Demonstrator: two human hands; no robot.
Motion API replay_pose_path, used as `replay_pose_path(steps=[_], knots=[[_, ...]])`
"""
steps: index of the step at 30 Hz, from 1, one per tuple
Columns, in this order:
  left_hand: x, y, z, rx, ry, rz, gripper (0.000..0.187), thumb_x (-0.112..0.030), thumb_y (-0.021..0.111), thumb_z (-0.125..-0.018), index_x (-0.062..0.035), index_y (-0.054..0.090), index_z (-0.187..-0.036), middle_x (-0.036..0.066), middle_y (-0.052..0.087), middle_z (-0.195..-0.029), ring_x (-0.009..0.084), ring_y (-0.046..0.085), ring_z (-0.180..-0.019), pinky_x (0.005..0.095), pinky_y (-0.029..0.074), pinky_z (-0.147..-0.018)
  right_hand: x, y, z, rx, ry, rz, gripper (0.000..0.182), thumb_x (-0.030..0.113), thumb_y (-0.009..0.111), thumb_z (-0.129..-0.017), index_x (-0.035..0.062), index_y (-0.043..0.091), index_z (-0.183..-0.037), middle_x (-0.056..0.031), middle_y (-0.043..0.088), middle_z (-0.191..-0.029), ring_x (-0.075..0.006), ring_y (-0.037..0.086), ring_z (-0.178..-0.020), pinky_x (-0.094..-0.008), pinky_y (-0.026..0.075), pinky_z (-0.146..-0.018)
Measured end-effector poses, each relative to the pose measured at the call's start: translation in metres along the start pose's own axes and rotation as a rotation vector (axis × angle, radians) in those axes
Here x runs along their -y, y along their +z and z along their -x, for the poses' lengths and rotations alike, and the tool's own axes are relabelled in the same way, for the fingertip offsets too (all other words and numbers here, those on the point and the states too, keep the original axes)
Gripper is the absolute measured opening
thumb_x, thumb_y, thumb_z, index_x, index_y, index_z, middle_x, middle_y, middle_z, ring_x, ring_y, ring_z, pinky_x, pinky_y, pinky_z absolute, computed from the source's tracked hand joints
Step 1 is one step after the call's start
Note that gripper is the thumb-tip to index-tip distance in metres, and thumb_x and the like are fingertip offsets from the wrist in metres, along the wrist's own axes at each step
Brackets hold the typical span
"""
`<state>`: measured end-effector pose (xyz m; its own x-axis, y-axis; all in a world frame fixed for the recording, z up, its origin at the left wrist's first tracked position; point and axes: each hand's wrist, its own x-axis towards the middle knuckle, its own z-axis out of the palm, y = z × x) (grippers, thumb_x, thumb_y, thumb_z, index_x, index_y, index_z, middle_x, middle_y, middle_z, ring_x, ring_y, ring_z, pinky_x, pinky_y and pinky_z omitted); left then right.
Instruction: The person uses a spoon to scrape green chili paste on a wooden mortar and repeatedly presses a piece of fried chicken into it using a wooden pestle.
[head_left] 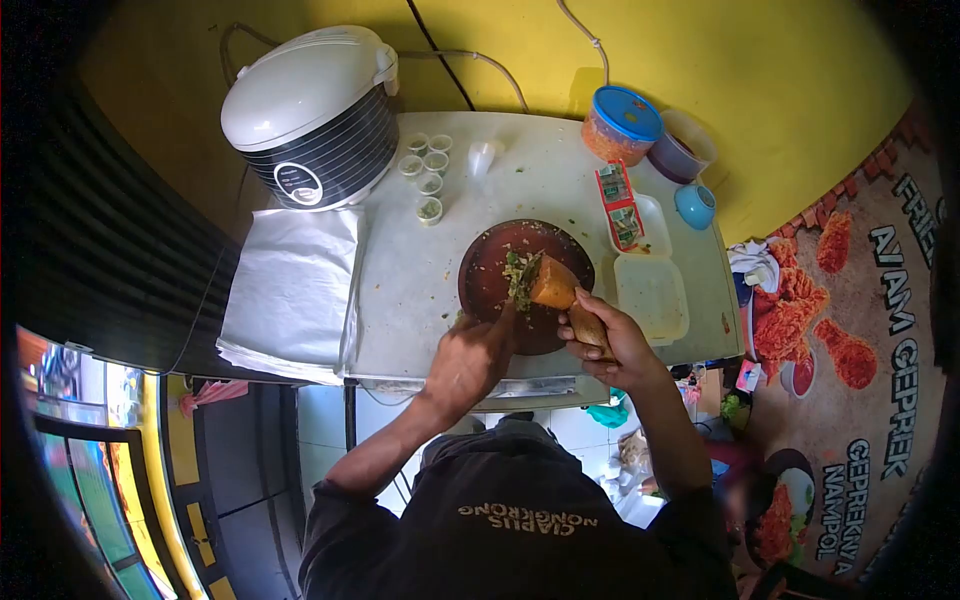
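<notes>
My right hand [620, 348] is wrapped round the handle of a wooden pestle [555, 283], which is held tilted over a dark red-brown mortar [482, 255]. Chopped green and pale mash [518, 272] clings to the pestle's broad end, and bits of it are scattered inside the mortar. My left hand [472, 360] reaches over the mortar's near left rim, its index finger stretched out to the mash at the pestle's face. Its other fingers look curled, and I see nothing held in them. The pestle and both hands hide part of the mortar's inside.
On the white table [400, 280] stand a rice cooker [310, 120], a stack of white paper [290, 285] and several small cups [430, 208]. To the right are a blue-lidded tub [628, 112], a dark-filled container [682, 148], a blue bowl [695, 206], red packets [622, 205] and an open foam box [652, 298].
</notes>
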<state>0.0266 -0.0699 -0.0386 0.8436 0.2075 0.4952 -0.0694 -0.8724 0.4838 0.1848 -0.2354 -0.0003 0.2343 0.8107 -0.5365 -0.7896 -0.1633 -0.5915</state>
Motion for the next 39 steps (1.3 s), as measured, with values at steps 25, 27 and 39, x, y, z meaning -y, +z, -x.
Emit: replay_pose_path(steps=[25, 27, 39], knots=[[0.016, -0.046, -0.015, 0.089, -0.272, -0.024, 0.022, -0.008, 0.058, -0.089, 0.0019, 0.063, -0.108, 0.024, 0.060, -0.064, 0.0416, 0.063, -0.061, 0.0482, 0.051, -0.058, -0.017, 0.033, -0.019, -0.493, -0.893, 2.237, 0.038, 0.016, 0.067, -0.079, 0.0057, 0.057, -0.113, -0.0131, 0.056, -0.107, -0.0275, 0.067, -0.089, -0.0396, 0.054, -0.057], [0.016, -0.047, -0.015, 0.089, -0.279, -0.010, 0.018, -0.009, 0.057, -0.089, 0.0017, 0.063, -0.103, 0.025, 0.060, -0.065, 0.0421, 0.062, -0.062, 0.0483, 0.051, -0.058, -0.011, 0.031, -0.015, -0.523, -0.876, 2.219, 0.039, 0.016, 0.068, -0.079, 0.0054, 0.057, -0.115, -0.0135, 0.056, -0.108, -0.0279, 0.066, -0.089, -0.0391, 0.054, -0.058], [0.050, -0.014, -0.028, 0.021, 0.031, -0.161, 0.028, -0.008, 0.061, -0.086, 0.0021, 0.066, -0.112, 0.023, 0.063, -0.068, 0.0393, 0.063, -0.060, 0.0432, 0.052, -0.059, 0.012, -0.001, 0.000, -0.533, -0.675, 1.736, 0.036, 0.035, 0.058, -0.094, 0.0007, 0.056, -0.106, -0.0214, 0.064, -0.095, -0.0382, 0.066, -0.084, -0.0489, 0.051, -0.068]])
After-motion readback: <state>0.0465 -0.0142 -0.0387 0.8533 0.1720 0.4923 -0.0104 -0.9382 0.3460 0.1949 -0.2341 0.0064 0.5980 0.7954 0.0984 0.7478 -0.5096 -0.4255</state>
